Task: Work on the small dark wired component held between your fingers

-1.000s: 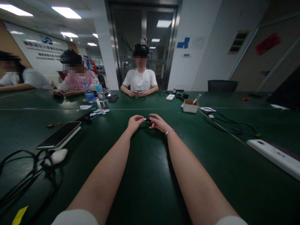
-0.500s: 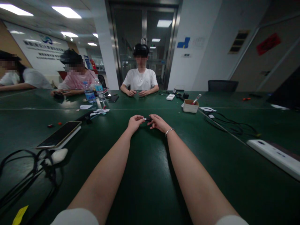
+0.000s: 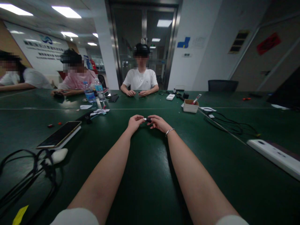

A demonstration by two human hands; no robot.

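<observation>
A small black object with a light metallic end [image 3: 148, 119] is held between my two hands over the green table [image 3: 145, 175]. My left hand [image 3: 136, 123] pinches its light end with thumb and fingertips. On the black end, my right hand [image 3: 159, 123] has its thumb and index finger closed, its other fingers curled below. A silver bracelet [image 3: 169, 132] is round my right wrist. What exactly the small object is cannot be made out.
A phone on a white box [image 3: 61, 134], black cables [image 3: 35, 165] and a white mouse-like object [image 3: 59, 155] lie left. Right are a power strip [image 3: 274, 156] and cables [image 3: 229, 123]. Farther off stand a small box [image 3: 190, 106], bottles [image 3: 90, 93] and seated people.
My right fingers have shifted very slightly to the left along the small black object. My left hand holds its place.
</observation>
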